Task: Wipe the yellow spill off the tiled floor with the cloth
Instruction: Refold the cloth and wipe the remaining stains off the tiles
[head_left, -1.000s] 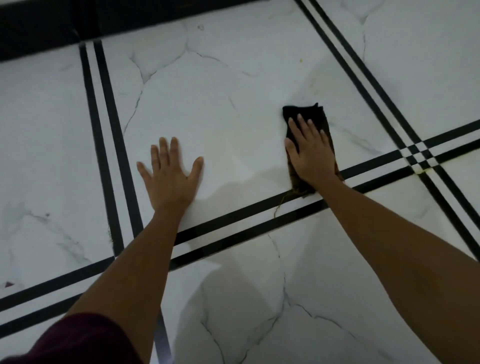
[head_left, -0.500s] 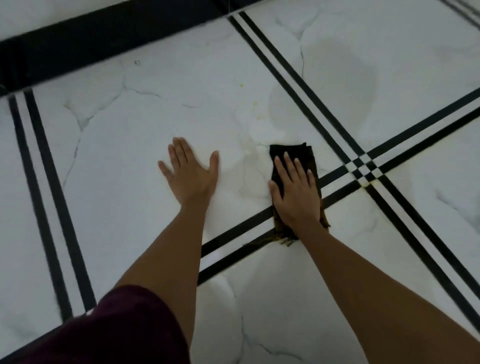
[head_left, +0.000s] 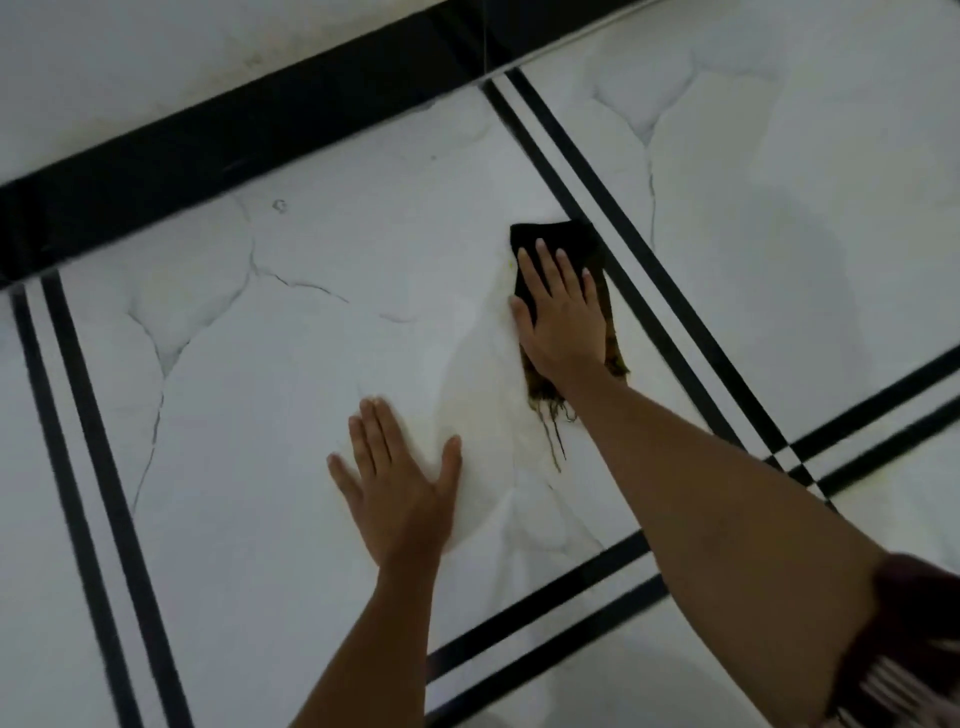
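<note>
My right hand (head_left: 563, 312) lies flat, fingers together and stretched out, pressing the dark cloth (head_left: 558, 244) down on the tiled floor (head_left: 291, 374); it grips nothing, it only pins the cloth under the palm. Compared with half a second ago, the cloth has travelled away from me, toward twelve o'clock, off the double black line near my body and up beside the black double stripe (head_left: 618, 234) that runs at its three o'clock side. The frayed, yellow-brown tail (head_left: 548, 410) of the cloth trails back toward six o'clock.

My left hand (head_left: 400, 483) is spread open on the tile at about eight o'clock from the cloth, well apart from it, holding nothing and propping me up. It sits closer to me than the cloth now, where a moment ago the two hands were nearly level.

Behind the cloth, between my hands, a pale damp smear (head_left: 478, 395) marks the swept path. A small bright yellow fleck (head_left: 511, 264) shows at the cloth's nine o'clock edge, touching it. I judge most of the spill is lifted, and that fleck plus the faint film need another pass, angled slightly toward nine o'clock.
</note>
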